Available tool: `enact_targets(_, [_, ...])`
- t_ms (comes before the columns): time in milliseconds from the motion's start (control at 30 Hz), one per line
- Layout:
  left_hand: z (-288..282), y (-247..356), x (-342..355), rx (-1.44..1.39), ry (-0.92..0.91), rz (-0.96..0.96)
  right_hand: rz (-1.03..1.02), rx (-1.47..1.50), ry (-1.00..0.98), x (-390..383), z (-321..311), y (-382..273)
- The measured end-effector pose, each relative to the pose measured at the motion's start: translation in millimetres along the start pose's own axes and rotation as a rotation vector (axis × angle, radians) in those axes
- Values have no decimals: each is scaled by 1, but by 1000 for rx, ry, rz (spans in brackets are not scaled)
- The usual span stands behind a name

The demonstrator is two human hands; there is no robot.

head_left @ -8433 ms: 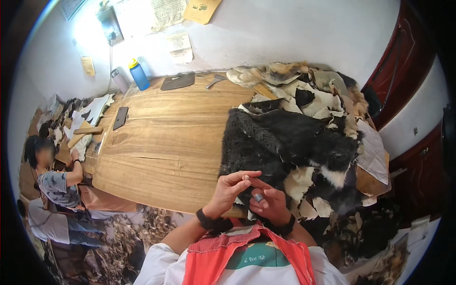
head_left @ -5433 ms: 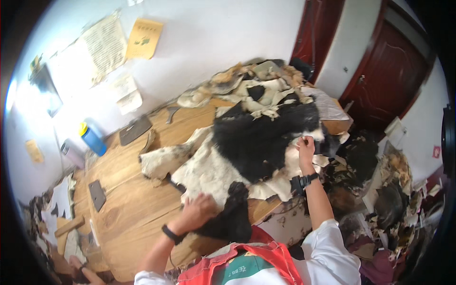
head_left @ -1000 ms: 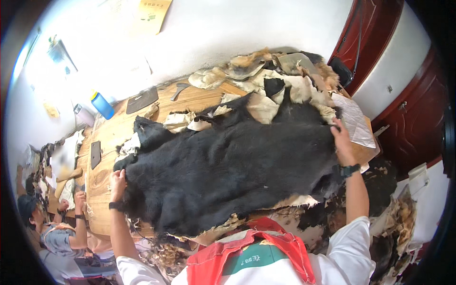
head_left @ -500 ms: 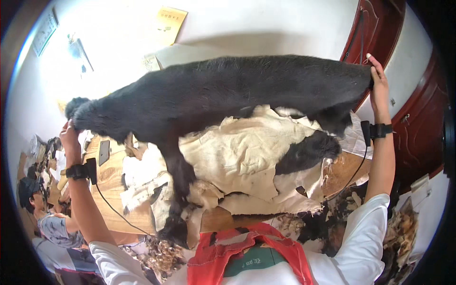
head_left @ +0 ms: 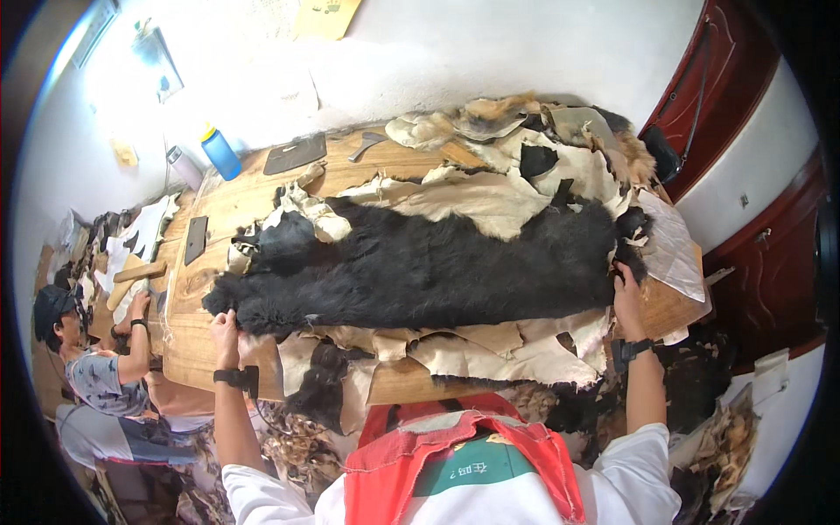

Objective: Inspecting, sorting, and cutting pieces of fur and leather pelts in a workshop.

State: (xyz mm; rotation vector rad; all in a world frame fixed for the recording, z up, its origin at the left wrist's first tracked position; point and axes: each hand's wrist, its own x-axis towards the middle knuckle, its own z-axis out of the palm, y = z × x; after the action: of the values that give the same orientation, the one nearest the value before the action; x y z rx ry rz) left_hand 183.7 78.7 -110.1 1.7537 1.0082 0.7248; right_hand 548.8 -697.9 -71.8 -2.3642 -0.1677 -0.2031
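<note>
A long black fur hide [head_left: 420,271] lies stretched sideways across cream and black hide pieces [head_left: 490,357] on the wooden table [head_left: 188,359]. Near its left end, my left hand [head_left: 224,328] pinches the fur at the lower edge. My right hand [head_left: 625,293] grips the right end, its fingertips at the edge. More pale hide [head_left: 464,201] shows beyond the upper edge.
A co-worker [head_left: 94,367] works at the left among scraps [head_left: 131,236]. A blue bottle [head_left: 220,156], pink flask [head_left: 182,166], phone [head_left: 195,241] and metal tool [head_left: 363,150] are on the tabletop. Fur piles [head_left: 472,122] lie at back right, beside red doors [head_left: 770,262].
Half a second ago both my hands held the black hide raised up high; it has come down flat onto the pile, with my hands lowered alongside its ends.
</note>
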Motion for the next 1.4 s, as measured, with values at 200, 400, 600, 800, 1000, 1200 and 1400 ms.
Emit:
enact_targets(200, [39, 110, -80, 852, -91, 738, -353, -351, -77, -32, -27, -77])
enact_targets(400, [72, 130, -75, 1165, -463, 748, -672, -589, -328, -34, 14, -113])
enact_targets(600, [67, 186, -38, 927, -423, 835, -666, -305, -237, 9, -16, -141])
enact_targets(800, [64, 290, 65, 1118, -101, 909, -697, -519, -110, 131, -65, -226])
enact_targets(1000, [127, 378, 154, 1280, 368, 814, -857, -526, 300, 262, -53, -295])
enact_targets(1200, [148, 338, 226, 817, 254, 906, -874, -547, 496, 303, -5, -292])
enact_targets(1400, [161, 173, 150, 662, -404, 807, -371, -202, -319, 211, 42, -190])
